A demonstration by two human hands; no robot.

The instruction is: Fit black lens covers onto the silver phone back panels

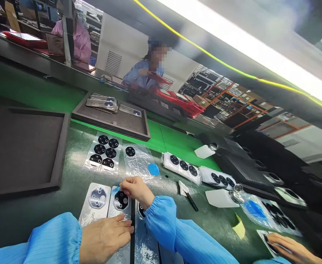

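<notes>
Three silvery metal plates lie side by side in front of me. The middle plate [111, 212] bears a black octagonal piece with round holes [120, 201] near its far end. My left hand [105, 236] rests flat across this plate, fingers stretched out. At the octagon's upper edge, my right hand [136, 190] pinches what looks like a thin bluish film [116, 189]; its fingertips hide most of it. The left plate [87, 209] carries a paler octagonal piece [98, 198]. My right wrist partly covers the right plate [147, 234] and its dark piece.
Beyond lie a sheet of black octagons [99, 149], a clear sheet [139, 165] and white stacks [181, 167]. Black-handled tweezers [191, 201] lie right. Trays [23, 146] stand left and behind [111, 126]. A co-worker's hand [289, 245] works at lower right; other people sit opposite.
</notes>
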